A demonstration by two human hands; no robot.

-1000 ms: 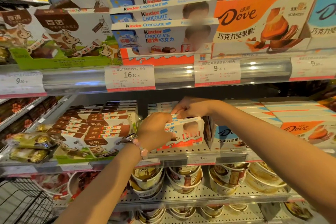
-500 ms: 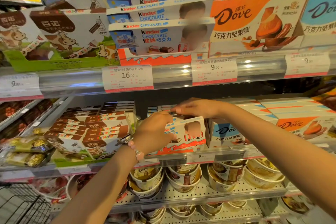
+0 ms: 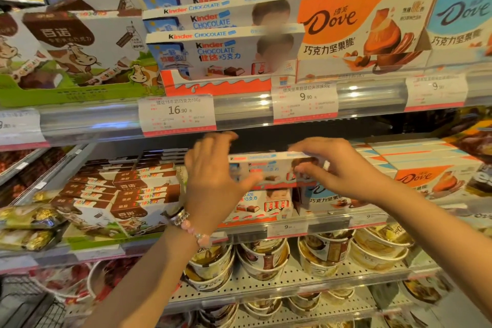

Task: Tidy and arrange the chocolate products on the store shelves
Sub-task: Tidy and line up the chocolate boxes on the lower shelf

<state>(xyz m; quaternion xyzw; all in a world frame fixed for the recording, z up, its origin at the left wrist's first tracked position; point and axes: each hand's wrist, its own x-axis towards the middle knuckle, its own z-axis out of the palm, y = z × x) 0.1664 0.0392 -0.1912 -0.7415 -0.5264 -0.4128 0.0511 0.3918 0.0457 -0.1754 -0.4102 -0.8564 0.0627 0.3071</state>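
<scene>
1. The left hand (image 3: 213, 178) grips the left end of a Kinder chocolate box (image 3: 269, 169), fingers curled over its top edge and thumb under its front; a beaded bracelet (image 3: 190, 228) sits on that wrist.
2. The right hand (image 3: 338, 170) pinches the right end of the same box, fingers on top and thumb on the front face.
3. The box is held level between both hands, just above another Kinder box (image 3: 266, 204) that stands in the tray on the middle shelf (image 3: 327, 224).
4. Left of it on that shelf lie brown-and-white chocolate boxes (image 3: 127, 194); on the right are Dove boxes (image 3: 426, 176).
5. The upper shelf (image 3: 239, 112) carries stacked Kinder boxes (image 3: 223, 34), a large Dove display box (image 3: 359, 29) and price tags (image 3: 177, 114).
6. Below, round Dove tubs (image 3: 263, 261) sit on a perforated shelf (image 3: 292, 282).
</scene>
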